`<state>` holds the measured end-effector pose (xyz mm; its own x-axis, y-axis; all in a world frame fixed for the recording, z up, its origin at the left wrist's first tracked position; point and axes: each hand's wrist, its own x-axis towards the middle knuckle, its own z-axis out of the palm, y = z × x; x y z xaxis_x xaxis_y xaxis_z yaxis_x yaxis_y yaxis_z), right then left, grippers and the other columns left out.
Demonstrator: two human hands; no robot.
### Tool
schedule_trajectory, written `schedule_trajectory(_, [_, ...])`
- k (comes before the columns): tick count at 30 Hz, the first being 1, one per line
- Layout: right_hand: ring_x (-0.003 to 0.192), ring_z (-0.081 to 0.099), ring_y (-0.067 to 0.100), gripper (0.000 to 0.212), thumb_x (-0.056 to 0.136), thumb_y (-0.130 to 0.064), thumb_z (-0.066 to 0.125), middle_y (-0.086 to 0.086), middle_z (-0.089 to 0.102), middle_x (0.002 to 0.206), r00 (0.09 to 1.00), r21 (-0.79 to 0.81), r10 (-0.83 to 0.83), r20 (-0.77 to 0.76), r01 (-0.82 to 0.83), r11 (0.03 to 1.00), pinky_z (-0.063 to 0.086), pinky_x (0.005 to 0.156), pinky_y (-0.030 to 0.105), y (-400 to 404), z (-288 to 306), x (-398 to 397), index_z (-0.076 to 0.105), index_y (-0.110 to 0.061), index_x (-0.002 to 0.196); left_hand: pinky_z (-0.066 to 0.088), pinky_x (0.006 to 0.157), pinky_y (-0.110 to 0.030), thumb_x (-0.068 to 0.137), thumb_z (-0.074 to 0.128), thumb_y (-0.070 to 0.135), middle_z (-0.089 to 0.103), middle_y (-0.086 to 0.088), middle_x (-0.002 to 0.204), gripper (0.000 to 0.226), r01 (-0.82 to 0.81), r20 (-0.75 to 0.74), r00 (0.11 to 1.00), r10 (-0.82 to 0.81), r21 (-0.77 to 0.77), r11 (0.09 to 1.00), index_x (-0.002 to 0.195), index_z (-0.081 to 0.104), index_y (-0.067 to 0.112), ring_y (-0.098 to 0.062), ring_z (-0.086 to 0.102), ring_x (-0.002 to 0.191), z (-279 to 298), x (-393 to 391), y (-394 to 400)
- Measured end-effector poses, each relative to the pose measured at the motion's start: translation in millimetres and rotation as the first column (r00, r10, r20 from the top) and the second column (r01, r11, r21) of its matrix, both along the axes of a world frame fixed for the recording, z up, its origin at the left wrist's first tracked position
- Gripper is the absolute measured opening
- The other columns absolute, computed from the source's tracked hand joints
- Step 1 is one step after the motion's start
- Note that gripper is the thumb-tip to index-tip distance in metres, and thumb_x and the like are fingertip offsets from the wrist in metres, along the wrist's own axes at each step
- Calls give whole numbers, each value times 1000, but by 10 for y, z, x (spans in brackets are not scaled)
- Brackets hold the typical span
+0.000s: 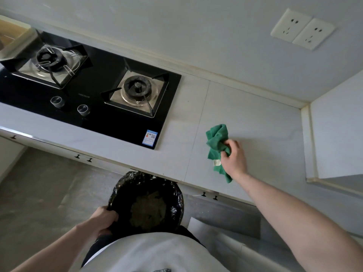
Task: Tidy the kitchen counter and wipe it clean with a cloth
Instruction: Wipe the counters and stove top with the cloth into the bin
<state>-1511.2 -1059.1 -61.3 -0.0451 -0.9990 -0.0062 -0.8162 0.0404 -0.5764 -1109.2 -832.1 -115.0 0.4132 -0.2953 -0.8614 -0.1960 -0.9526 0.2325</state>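
Note:
A crumpled green cloth (217, 146) lies bunched on the pale grey counter (255, 124), to the right of the hob. My right hand (233, 158) grips the cloth's right side with curled fingers, and part of the cloth hangs below the hand near the counter's front edge. Below that edge, a round bin lined with a black bag (146, 201) holds some brownish scraps. My left hand (104, 218) grips the bin's left rim and keeps it up against the counter front.
A black glass gas hob (98, 107) with two burners and two knobs fills the counter's left half. A double wall socket (302, 29) sits on the back wall. A white wall block (337, 134) bounds the counter at right. Cabinet handles (210, 195) run below.

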Motion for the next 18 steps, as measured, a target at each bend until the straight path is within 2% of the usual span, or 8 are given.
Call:
schedule_trajectory(4, [107, 51, 41, 33, 77, 4, 59, 20, 55, 113, 955, -59, -229, -187, 221, 973, 40, 96, 41, -148, -92, -634, 64, -9, 106, 45, 50, -25, 73, 63, -5, 62, -14, 55, 8, 0, 1, 1000, 0, 1, 1000, 76, 70, -3, -27, 62, 52, -12, 1, 8])
schedule_trajectory(9, [111, 46, 45, 32, 84, 2, 56, 22, 49, 126, 869, 27, -417, -267, 439, 898, 45, 94, 47, -261, -68, -1031, 62, -12, 113, 51, 54, -31, 73, 62, -5, 64, -16, 57, 12, -5, -13, 1000, 5, -4, 1000, 79, 71, -4, -29, 64, 52, -19, 25, 0])
schedule_trajectory(12, [118, 44, 45, 34, 88, -3, 57, 21, 47, 132, 849, 128, -435, -302, 488, 864, 45, 94, 44, -363, -125, -1159, 61, -13, 120, 55, 56, -39, 73, 59, -7, 64, -17, 58, 14, -10, -26, 1000, 10, 2, 1000, 81, 70, -4, -30, 65, 50, -19, 14, -8])
schedule_trajectory(15, [126, 44, 44, 50, 91, -15, 64, 17, 46, 141, 853, 304, -380, -358, 491, 816, 44, 100, 41, -418, -228, -1177, 51, -19, 140, 60, 62, -49, 73, 59, -5, 67, -19, 62, 15, -2, -28, 1000, 2, 15, 1000, 83, 70, -3, -35, 68, 53, -6, 3, -14])
schedule_trajectory(18, [126, 44, 43, 57, 92, -19, 62, 14, 44, 144, 847, 343, -368, -385, 501, 794, 44, 99, 40, -421, -285, -1099, 45, -22, 146, 57, 48, -36, 75, 57, -6, 66, -19, 62, 16, 2, -26, 1000, -2, 8, 1000, 85, 69, -4, -33, 66, 48, 45, -18, -29])
